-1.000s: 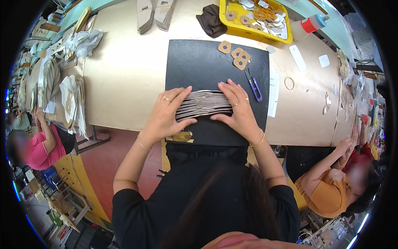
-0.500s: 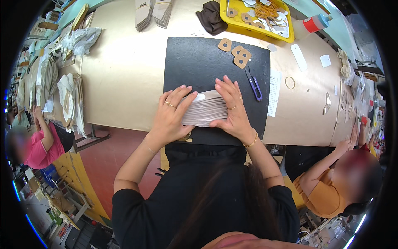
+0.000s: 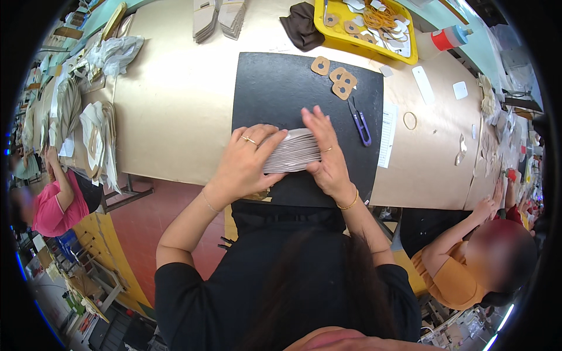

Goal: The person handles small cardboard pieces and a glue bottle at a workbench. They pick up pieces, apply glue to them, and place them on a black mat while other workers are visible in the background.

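Greyish stack [image 3: 295, 151], thinly layered

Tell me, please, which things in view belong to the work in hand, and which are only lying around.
Apparently in use:
layered stack
left hand around its left end
right hand at its right end
black mat beneath

Apparently lying about:
purple snips
tan tags
yellow tray
bottle

Yellow tray [image 3: 364, 50], dark cloth [image 3: 303, 28], red-banded bottle [image 3: 449, 38]
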`<state>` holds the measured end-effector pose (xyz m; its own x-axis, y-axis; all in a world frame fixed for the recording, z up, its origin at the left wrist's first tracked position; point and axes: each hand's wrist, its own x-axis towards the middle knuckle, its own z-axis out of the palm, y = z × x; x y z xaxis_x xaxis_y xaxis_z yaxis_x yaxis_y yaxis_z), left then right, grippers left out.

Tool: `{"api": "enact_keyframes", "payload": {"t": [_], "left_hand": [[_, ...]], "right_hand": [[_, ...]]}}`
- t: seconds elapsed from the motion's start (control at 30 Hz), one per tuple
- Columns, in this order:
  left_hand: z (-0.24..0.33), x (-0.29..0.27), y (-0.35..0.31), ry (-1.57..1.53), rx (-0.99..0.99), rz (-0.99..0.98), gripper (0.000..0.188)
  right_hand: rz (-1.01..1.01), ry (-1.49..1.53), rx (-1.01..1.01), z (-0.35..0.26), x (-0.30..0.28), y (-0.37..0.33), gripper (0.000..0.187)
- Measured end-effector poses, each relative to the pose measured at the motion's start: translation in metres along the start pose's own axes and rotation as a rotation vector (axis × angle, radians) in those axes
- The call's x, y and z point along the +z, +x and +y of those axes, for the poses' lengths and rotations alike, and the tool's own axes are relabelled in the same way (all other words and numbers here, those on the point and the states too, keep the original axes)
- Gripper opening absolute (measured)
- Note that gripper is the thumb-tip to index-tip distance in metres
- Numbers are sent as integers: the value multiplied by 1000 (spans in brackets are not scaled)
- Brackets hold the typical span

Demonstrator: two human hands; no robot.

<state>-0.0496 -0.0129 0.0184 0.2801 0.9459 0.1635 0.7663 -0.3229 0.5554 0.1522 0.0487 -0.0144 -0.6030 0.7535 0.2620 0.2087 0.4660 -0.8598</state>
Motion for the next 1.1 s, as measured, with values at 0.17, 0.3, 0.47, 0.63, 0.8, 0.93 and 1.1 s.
{"api": "enact_keyframes", "payload": {"t": [0.17,0.3,0.47,0.63,0.8,0.93,1.1], "left_hand": [[-1,4,4,-23,-5,-2,73],[-1,5,0,-68,-34,-17,73],[1,6,0,-86,-56,5,73],[-1,1,1,-463,-351,39,67],[-15,-4,-1,-1469,-741,114,60],[-19,-2,0,-1652,-755,150,62],[-15,-1,3,-1745,-734,184,58]], "right_hand": [[43,-99,5,-9,-21,28,40],[115,-304,-27,3,-43,86,23],[-96,-709,-44,42,-34,178,24],[-310,-854,14,57,-13,214,30],[-353,-885,1,62,-10,221,29],[-414,-735,69,60,-16,223,16],[-114,-545,-9,28,-36,206,18]]}}
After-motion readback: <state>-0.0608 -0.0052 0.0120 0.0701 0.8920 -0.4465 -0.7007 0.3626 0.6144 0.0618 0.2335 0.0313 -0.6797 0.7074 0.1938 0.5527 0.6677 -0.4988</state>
